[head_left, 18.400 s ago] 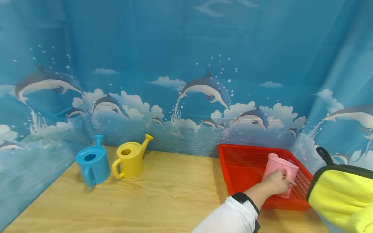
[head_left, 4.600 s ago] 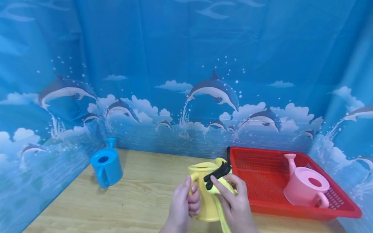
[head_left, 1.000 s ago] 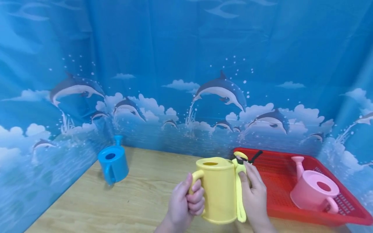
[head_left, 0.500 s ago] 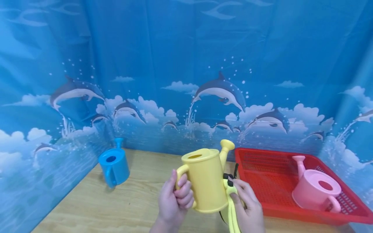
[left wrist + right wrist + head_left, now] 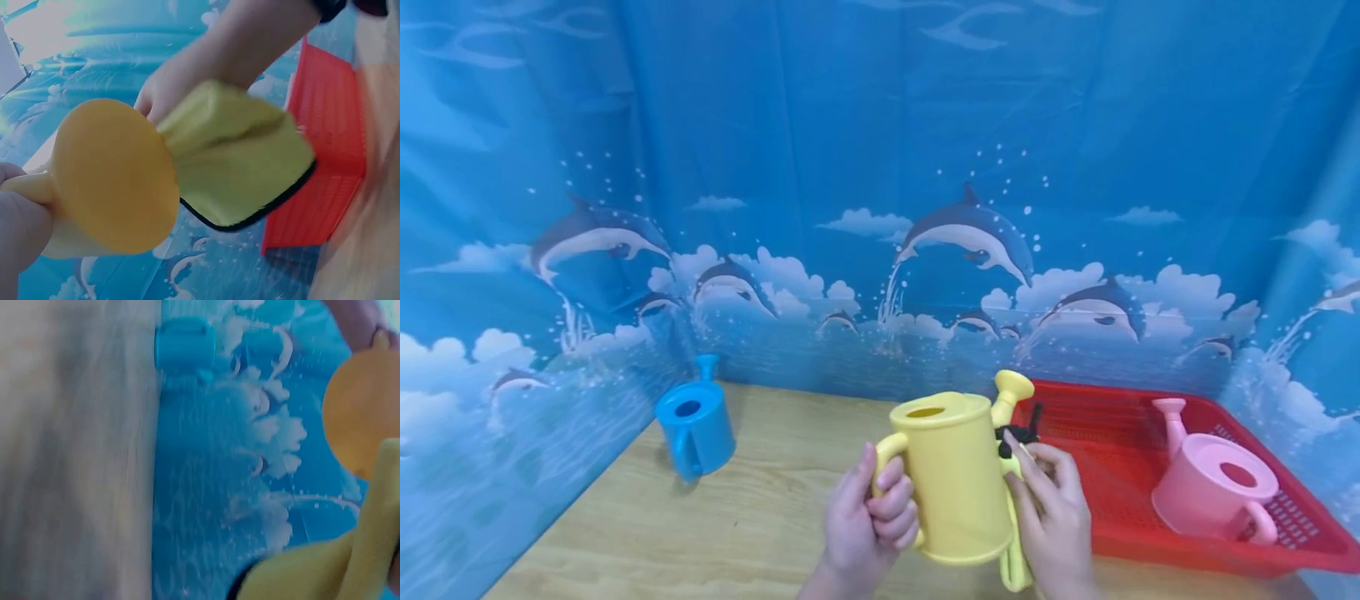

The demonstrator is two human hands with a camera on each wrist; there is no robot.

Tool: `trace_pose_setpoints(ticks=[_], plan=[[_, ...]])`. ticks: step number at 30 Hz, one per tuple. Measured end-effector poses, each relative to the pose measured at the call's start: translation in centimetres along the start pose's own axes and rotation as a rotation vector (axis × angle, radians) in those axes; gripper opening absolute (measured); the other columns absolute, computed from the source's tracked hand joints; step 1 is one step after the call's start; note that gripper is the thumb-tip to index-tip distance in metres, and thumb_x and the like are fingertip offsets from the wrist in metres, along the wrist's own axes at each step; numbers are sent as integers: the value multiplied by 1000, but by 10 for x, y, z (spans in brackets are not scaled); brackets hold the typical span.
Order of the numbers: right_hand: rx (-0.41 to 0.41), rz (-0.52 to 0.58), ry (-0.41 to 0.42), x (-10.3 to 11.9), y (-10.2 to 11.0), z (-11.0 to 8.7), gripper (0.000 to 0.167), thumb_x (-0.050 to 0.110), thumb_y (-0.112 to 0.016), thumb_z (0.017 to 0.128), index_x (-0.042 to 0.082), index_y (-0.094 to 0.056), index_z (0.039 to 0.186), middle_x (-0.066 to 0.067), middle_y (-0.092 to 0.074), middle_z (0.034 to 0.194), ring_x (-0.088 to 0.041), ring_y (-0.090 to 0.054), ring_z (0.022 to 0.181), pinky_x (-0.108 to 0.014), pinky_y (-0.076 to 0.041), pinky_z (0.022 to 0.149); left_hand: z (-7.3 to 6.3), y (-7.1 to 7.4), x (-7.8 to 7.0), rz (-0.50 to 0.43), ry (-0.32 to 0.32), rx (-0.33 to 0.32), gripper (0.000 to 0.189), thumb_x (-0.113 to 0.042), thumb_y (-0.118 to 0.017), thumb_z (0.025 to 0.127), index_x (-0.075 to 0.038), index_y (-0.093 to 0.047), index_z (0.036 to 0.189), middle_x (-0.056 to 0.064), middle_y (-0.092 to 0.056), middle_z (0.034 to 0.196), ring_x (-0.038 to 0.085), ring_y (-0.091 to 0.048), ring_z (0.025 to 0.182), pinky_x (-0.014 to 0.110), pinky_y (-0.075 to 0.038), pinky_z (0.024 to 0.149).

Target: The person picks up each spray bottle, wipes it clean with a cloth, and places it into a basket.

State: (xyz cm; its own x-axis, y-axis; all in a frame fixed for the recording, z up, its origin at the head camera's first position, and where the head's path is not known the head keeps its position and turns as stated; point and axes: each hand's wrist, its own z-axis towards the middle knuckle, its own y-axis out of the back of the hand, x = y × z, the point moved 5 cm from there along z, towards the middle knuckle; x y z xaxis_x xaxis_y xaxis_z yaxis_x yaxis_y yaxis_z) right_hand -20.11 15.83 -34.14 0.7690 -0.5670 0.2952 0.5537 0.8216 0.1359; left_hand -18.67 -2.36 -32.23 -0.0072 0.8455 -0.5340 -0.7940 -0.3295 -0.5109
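Observation:
A yellow watering can (image 5: 958,479) is held up over the table, its spout pointing right and its base facing the left wrist camera. My left hand (image 5: 872,525) grips the can's handle, fingers curled round it. On the can's far side, my right hand (image 5: 1051,512) holds a yellow cloth (image 5: 244,156) with black edging against the wall below the spout. In the left wrist view the cloth hangs down from the right hand, beside the can's base. The right palm and part of the cloth are hidden in the head view.
A red basket (image 5: 1120,546) stands at the right with a pink watering can (image 5: 1210,492) in it. At the left back of the wooden table (image 5: 760,500) is a blue watering can (image 5: 696,433). A dolphin-print curtain (image 5: 850,167) encloses the back and sides.
Compared with the oldest frame, the yellow can has left the table and is in my left hand. Over the last second it tilts and shifts slightly, the right hand and cloth moving along its side.

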Motion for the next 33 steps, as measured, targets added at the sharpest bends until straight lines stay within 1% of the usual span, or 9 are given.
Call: trace_pose_setpoints(ticks=[3, 7, 10, 15, 21, 25, 28, 31, 33], plan=[[3, -148, -6, -5, -1, 13, 43, 39, -50, 97, 6, -69, 116, -20, -55, 101, -5, -46, 82, -12, -41, 71, 0, -1, 7, 20, 14, 21, 40, -39, -12, 107, -23, -34, 77, -8, -20, 57, 5, -15, 43, 23, -8, 36], [21, -262, -60, -9, -2, 31, 31, 15, -66, 91, 13, -68, 121, -21, -53, 104, -14, -48, 82, -13, -40, 69, 0, -3, 11, 23, 29, 18, 41, -40, -12, 107, -23, -33, 77, -8, -20, 56, 5, -15, 42, 23, -8, 36], [12, -287, -95, -10, -1, 43, 49, -3, -74, 79, 15, -67, 124, -22, -52, 105, -15, -48, 84, -13, -38, 68, 0, -4, 10, 18, 19, 9, 41, -40, -11, 106, -23, -33, 76, -8, -20, 56, 5, -15, 43, 23, -8, 36], [3, -257, -117, -8, -1, 46, 49, -6, -73, 78, 15, -67, 122, -20, -53, 106, -2, -43, 88, -14, -38, 68, 1, -5, 7, 6, -6, 24, 40, -41, -13, 106, -22, -32, 76, -8, -20, 56, 5, -14, 42, 22, -8, 35], [86, -132, -178, -2, -3, 27, 45, -7, -70, 81, 12, -67, 122, -11, -54, 109, 11, -42, 97, -6, -38, 78, 0, -3, 6, 16, -32, 9, 40, -40, -12, 107, -23, -33, 76, -8, -20, 56, 5, -15, 42, 22, -8, 35], [93, 10, -221, 3, -1, 11, 43, -15, -66, 79, 3, -67, 118, 7, -56, 114, 9, -49, 103, -2, -38, 86, -1, -1, 3, 24, -42, -38, 43, -38, -8, 107, -24, -36, 77, -9, -21, 56, 4, -16, 44, 22, -6, 37], [107, 165, -342, 6, 0, 1, 39, -18, -61, 82, -2, -67, 116, 16, -58, 116, 6, -54, 108, -4, -41, 88, -2, -1, -2, 7, -56, -58, 44, -40, -10, 107, -24, -39, 78, -10, -21, 57, 4, -15, 44, 22, -6, 38], [68, 377, -432, 9, 0, -10, 38, -21, -54, 84, -4, -66, 116, 14, -63, 117, 3, -59, 109, -7, -45, 88, -2, -1, -8, -6, -85, -31, 42, -41, -14, 106, -23, -39, 78, -9, -20, 57, 4, -14, 44, 21, -6, 37], [32, 516, -395, 9, -1, -15, 42, -24, -50, 84, -5, -65, 118, 9, -65, 119, 0, -59, 112, -9, -45, 90, -1, -1, -11, 2, -102, -2, 40, -41, -15, 107, -22, -38, 78, -9, -20, 57, 4, -14, 43, 20, -7, 36]])
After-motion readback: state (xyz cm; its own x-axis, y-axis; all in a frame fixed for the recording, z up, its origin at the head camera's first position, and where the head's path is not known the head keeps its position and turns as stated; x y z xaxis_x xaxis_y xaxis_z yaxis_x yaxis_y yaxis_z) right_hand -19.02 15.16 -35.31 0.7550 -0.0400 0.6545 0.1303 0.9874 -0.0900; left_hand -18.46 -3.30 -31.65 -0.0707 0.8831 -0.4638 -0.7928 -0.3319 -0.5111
